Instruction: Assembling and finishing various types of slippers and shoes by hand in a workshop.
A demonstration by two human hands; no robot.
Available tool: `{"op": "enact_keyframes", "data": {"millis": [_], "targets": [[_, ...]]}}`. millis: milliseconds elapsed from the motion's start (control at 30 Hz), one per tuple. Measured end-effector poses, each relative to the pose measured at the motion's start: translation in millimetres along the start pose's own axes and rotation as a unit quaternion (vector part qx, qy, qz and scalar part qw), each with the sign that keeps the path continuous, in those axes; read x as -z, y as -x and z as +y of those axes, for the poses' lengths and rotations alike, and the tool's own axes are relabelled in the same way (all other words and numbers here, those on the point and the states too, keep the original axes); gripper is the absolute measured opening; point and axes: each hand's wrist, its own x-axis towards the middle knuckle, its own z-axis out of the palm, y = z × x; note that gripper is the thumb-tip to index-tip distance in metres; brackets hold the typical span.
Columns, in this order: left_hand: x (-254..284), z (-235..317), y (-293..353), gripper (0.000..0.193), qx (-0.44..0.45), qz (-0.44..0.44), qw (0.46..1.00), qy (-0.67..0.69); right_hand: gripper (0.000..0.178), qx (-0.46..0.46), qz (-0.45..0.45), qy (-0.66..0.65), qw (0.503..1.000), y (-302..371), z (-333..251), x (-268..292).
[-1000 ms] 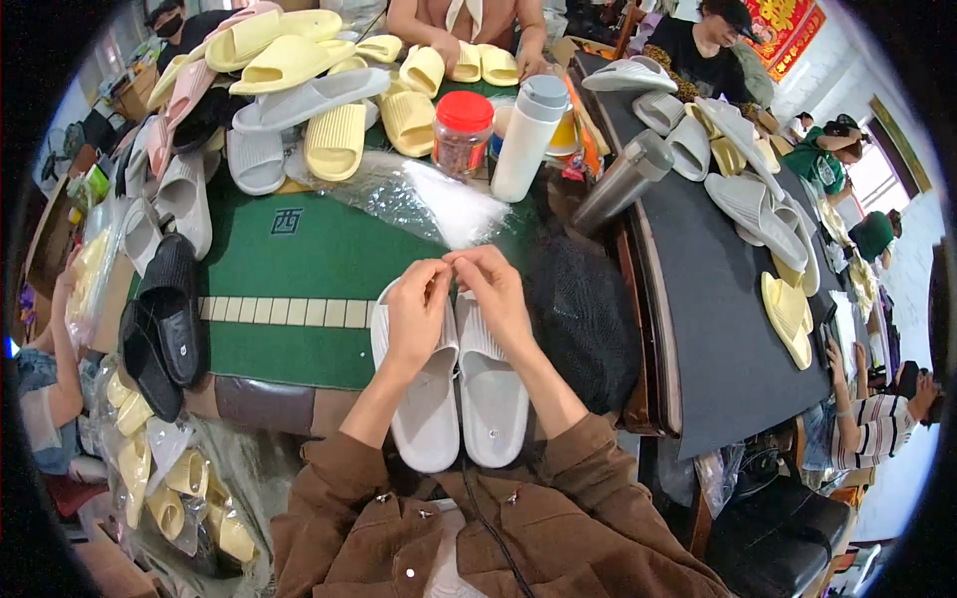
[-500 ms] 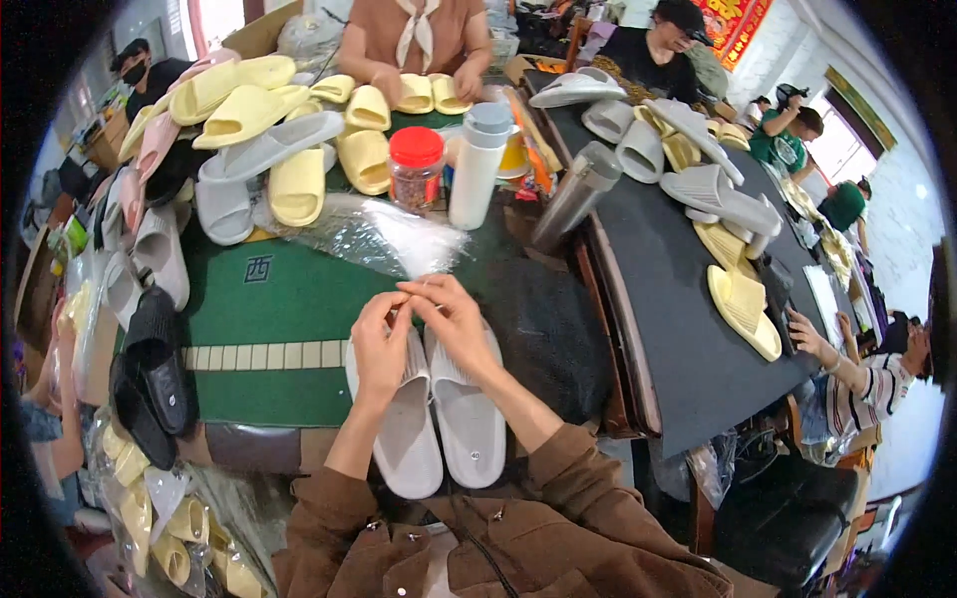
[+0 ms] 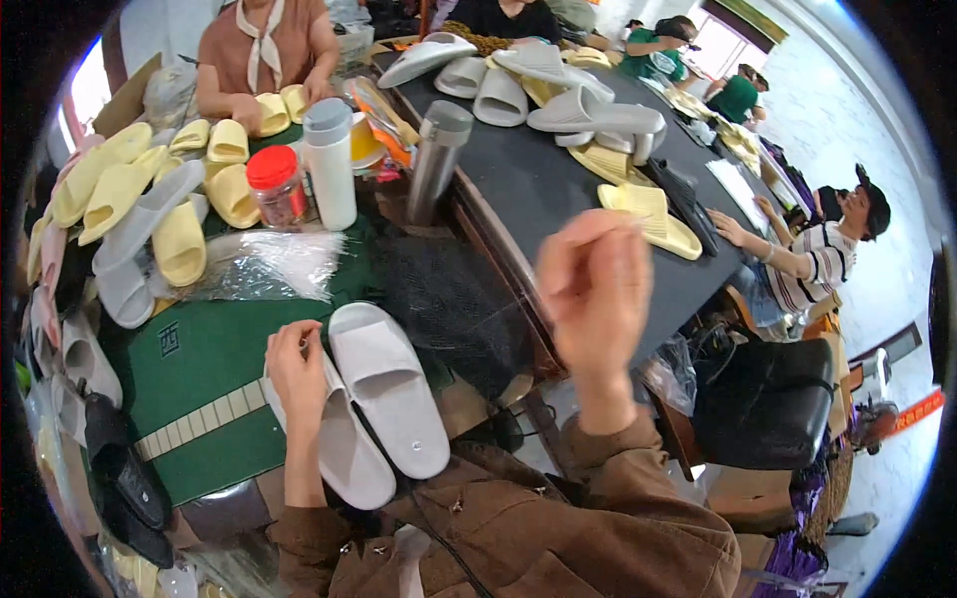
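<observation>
A pair of light grey slippers lies side by side on the green table mat in front of me, the right slipper beside the left slipper. My left hand is over the left slipper's upper, its fingers curled and pinched; what they hold, if anything, is hidden. Raised at the right, past the mat's edge, my right hand is closed with its fingertips pressed together. Motion smears it, and anything in it is too fine to name. A bundle of thin clear plastic strands lies beyond the slippers.
A red-lidded jar, a white bottle and a steel flask stand at the back. Yellow and grey slippers pile up on the left; more lie on the black table. Black slippers sit near left. Several people work around.
My hands, together over the slippers before, have parted. The right has swung up and to the right; the left stays by the slippers. The view has turned right.
</observation>
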Motion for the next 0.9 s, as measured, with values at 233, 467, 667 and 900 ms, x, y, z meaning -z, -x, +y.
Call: {"op": "enact_keyframes", "data": {"millis": [233,467,667,900], "targets": [[15.9,22.8,4.2,0.022,-0.063,0.023,0.997,0.026,0.04,-0.072,0.199,0.541,0.814,-13.8,26.0,228.1],[43.2,52.2,64.4,0.024,-0.111,-0.088,0.99,0.014,0.046,-0.169,0.173,0.707,0.665,-20.5,56.5,356.7],[51.2,33.9,104.5,0.049,-0.071,-0.158,0.981,-0.083,0.033,-0.288,0.028,0.584,0.758,-6.3,33.8,213.5],[38.3,40.6,106.2,0.06,-0.075,-0.191,0.97,-0.132,0.026,-0.252,-0.02,0.505,0.825,44.3,18.2,156.3]]}}
